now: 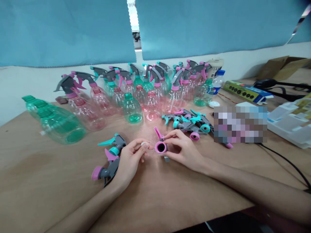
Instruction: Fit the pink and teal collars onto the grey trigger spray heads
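Observation:
My right hand [182, 149] grips a pink and grey spray head [160, 147], its round collar opening turned toward me and its pink trigger pointing up. Just left of it, my left hand [133, 155] pinches a small whitish piece [144, 143] between thumb and fingers; the piece does not touch the collar. Beside my left wrist lie a teal and grey spray head [118, 144] and a pink and grey one [109, 171]. A pile of loose spray heads [191, 124] lies beyond my right hand.
Several pink and green bottles stand at the back, many with spray heads, including a green bottle [132, 108]. Green bottles [60, 124] lie at the left. At the right are a Pepsi bottle [218, 84], a long box [246, 92], a clear plastic organizer [291, 123] and a black cable [286, 161].

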A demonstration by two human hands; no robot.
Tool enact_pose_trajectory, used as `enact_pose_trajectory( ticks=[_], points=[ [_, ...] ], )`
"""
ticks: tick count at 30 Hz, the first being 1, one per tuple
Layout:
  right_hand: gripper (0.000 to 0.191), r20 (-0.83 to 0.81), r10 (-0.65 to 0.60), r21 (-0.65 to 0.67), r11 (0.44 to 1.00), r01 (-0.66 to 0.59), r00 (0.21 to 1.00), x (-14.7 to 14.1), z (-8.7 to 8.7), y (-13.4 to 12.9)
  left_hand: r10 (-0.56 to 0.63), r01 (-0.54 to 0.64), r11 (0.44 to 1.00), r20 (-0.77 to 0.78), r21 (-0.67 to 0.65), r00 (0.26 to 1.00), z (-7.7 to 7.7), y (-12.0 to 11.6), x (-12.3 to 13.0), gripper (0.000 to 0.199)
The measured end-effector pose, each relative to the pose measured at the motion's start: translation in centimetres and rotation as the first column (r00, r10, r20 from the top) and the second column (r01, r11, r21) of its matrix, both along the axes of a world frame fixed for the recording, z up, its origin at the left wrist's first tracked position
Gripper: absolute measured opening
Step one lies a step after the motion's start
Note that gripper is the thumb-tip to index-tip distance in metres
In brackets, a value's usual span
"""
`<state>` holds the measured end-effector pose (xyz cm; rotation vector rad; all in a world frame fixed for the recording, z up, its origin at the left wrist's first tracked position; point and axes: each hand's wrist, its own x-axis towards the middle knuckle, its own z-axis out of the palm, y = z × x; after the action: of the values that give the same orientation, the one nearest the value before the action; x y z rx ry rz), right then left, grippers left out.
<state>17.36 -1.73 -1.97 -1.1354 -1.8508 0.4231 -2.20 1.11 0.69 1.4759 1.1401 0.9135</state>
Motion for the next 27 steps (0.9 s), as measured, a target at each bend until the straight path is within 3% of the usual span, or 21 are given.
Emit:
enact_pose_trajectory(
  ticks=[6,12,16,27],
  points=[
    [0.022,-0.018,0.014,0.002,1.0,-0.014,1.0,-0.1,0.4,-0.1,-0.078,0.083,0.994,-0.07,0.075,0.995,-0.1,-0.6,0.2,0.025],
    [0.023,-0.039,0.024,-0.006,1.0,-0.024,0.999,-0.2,0.6,-0.2,-0.045,0.056,0.992,-0.095,0.112,0.994,-0.5,0.0,-0.2,0.026],
    [0.023,-0.047,0.024,-0.008,1.0,-0.025,0.999,-0.2,0.5,-0.2,-0.002,0.009,0.997,-0.097,0.08,0.995,-0.4,0.6,-0.4,0.025],
    [0.02,-0.028,0.017,-0.019,1.0,-0.017,0.999,0.0,0.6,-0.1,-0.035,0.039,0.998,-0.079,0.053,0.996,0.0,-0.3,-0.1,0.019]
  ],
)
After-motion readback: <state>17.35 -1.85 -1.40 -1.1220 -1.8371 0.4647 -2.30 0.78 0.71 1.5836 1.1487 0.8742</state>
